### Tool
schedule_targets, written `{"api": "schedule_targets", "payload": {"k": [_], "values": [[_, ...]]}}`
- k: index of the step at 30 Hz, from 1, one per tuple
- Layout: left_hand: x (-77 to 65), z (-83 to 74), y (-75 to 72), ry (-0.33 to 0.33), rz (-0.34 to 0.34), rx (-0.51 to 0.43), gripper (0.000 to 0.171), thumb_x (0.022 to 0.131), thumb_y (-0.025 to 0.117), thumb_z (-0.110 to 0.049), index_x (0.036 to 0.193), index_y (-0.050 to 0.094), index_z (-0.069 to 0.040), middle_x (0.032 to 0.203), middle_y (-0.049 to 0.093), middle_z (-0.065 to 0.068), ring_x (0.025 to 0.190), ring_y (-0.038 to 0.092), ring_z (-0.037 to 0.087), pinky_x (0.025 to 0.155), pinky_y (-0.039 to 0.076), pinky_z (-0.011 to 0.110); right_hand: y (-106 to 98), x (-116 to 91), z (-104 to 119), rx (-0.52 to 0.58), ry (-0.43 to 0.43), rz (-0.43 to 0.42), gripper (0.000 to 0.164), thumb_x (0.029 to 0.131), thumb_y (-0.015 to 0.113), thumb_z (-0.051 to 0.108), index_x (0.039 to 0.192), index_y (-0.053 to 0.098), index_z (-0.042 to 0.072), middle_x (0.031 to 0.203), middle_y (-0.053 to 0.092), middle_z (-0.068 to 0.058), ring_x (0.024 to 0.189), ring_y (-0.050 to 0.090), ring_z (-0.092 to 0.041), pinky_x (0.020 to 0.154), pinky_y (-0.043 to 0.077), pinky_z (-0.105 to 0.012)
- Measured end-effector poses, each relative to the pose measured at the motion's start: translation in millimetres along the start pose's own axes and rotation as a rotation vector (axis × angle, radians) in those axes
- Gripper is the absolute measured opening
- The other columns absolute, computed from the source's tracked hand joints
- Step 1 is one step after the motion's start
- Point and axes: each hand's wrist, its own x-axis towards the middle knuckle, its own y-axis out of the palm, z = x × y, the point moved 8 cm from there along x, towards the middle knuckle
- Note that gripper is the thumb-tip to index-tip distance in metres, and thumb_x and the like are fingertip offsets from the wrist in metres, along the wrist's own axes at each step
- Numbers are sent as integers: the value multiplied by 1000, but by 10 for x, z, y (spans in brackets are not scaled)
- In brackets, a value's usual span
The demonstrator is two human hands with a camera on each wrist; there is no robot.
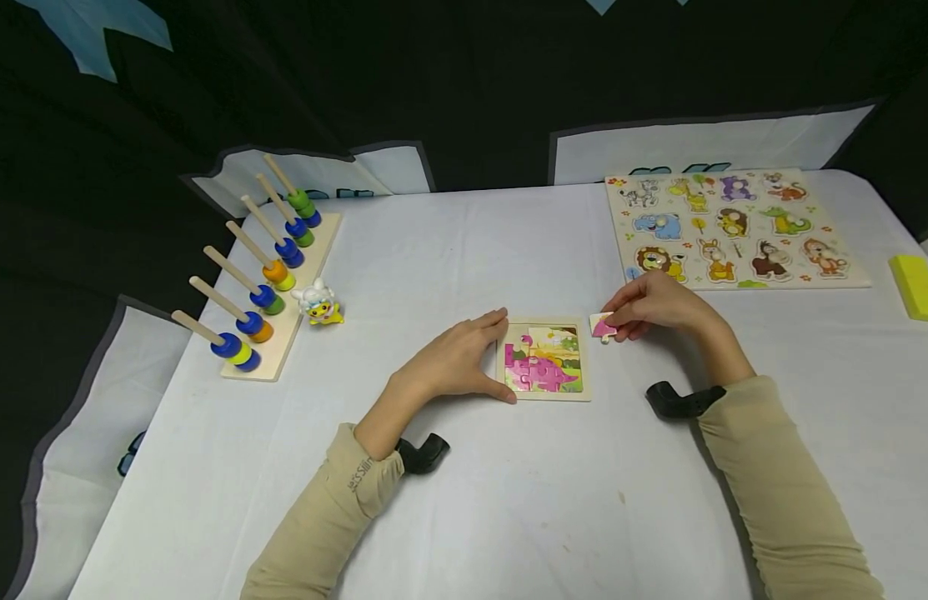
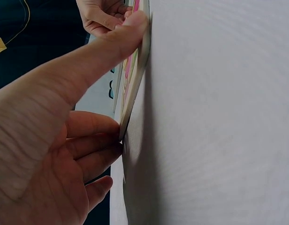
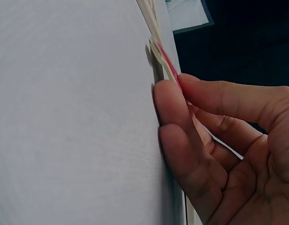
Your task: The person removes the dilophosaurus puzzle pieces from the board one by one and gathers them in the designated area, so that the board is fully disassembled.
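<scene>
1. Left sleeve (image 1: 302, 533), lower left of the head view: small dark lettering (image 1: 360, 475) near the cuff, seemingly ending in "Slim"; its start is too small to read surely.
2. White panels (image 1: 704, 142), upper middle and upper right: cut-off teal marks (image 1: 709, 168), not readable.

Two hands (image 1: 458, 354) (image 1: 659, 302), two puzzles (image 1: 542, 396) (image 1: 739, 271) — seven pegs (image 1: 229, 267) (one figurine (image 1: 321, 302))

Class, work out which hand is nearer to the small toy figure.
Left. The left hand is right of the toy figure, holding the puzzle; the right hand is farther right, beyond the puzzle, pinching a piece.
</scene>
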Motion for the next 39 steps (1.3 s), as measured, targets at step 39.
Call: {"api": "schedule_targets", "payload": {"k": [39], "values": [[-9, 30, 8, -19, 2, 22, 105, 59, 74, -60, 139, 35, -5, 150, 25, 5, 137, 26, 18, 111, 26, 33, 40, -39, 252, -367, 31, -175, 8, 75, 64, 8, 69, 63, 3, 59, 62, -5, 53, 55, -15, 49, 41, -24]]}}
